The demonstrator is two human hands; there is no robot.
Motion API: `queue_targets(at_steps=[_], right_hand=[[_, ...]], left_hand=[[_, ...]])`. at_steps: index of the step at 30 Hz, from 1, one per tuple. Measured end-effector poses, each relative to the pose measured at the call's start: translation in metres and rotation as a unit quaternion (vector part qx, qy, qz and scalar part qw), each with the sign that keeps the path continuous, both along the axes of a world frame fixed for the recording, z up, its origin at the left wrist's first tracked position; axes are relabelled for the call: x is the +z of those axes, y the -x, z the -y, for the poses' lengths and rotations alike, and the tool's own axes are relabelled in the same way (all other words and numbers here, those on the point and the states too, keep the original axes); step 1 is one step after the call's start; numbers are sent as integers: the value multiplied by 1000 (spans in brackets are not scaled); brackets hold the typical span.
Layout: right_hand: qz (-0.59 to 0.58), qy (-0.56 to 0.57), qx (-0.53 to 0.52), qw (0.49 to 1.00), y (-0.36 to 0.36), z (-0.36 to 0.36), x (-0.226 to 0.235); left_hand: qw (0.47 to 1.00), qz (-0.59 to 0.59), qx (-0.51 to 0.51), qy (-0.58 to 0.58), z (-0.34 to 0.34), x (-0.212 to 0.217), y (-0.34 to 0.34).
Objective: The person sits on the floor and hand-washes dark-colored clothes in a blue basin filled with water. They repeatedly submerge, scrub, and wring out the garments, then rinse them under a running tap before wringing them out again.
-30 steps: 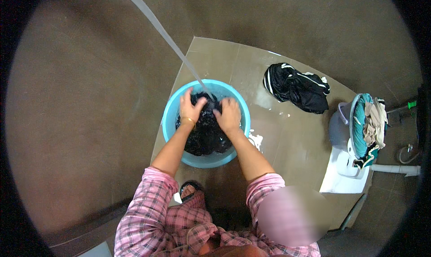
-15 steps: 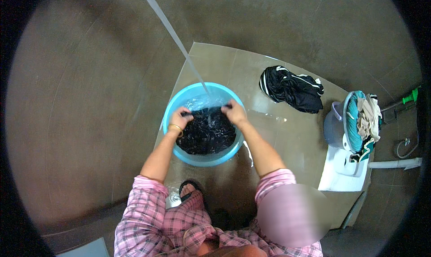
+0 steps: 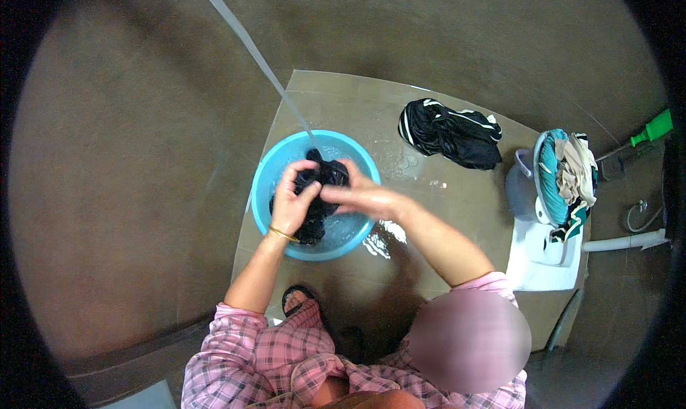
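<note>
A black garment (image 3: 321, 194) is gripped by both the left hand (image 3: 291, 203) and the right hand (image 3: 357, 196) and held bunched above the water in one blue basin (image 3: 268, 176), into which a single stream of water (image 3: 250, 48) is poured. With the flow unchecked, the basin could be overfilled and the wet slab (image 3: 464, 201) flooded further, making footing slick. Also counted: one black striped garment (image 3: 450, 131) on the slab, one grey bucket (image 3: 520, 187) and one laundry-filled tub (image 3: 561, 184).
</note>
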State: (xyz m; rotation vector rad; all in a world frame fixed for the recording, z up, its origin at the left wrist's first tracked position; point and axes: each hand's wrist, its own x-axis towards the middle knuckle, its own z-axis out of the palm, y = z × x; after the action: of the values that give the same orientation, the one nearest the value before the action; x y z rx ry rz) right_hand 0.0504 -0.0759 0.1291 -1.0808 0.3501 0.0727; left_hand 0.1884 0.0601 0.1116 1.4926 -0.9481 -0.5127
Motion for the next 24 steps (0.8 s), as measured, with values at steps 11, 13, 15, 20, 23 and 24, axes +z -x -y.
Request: queue_targets(at_steps=[11, 13, 15, 20, 23, 24], right_hand=[[83, 246, -126, 957, -49, -32, -51], [-122, 388, -125, 905, -43, -19, -22], [-75, 356, -216, 906, -38, 9, -7], [177, -52, -254, 949, -35, -13, 125], [324, -112, -238, 909, -23, -24, 170], [357, -125, -233, 896, -19, -23, 178]], left_hand=[[951, 228, -173, -114, -3, 63, 4], [933, 331, -102, -101, -6, 76, 4], [986, 167, 15, 13, -6, 58, -3], [957, 222, -77, -168, -26, -49, -41], [970, -37, -1, -240, -7, -40, -3], [947, 30, -11, -320, -4, -36, -10]])
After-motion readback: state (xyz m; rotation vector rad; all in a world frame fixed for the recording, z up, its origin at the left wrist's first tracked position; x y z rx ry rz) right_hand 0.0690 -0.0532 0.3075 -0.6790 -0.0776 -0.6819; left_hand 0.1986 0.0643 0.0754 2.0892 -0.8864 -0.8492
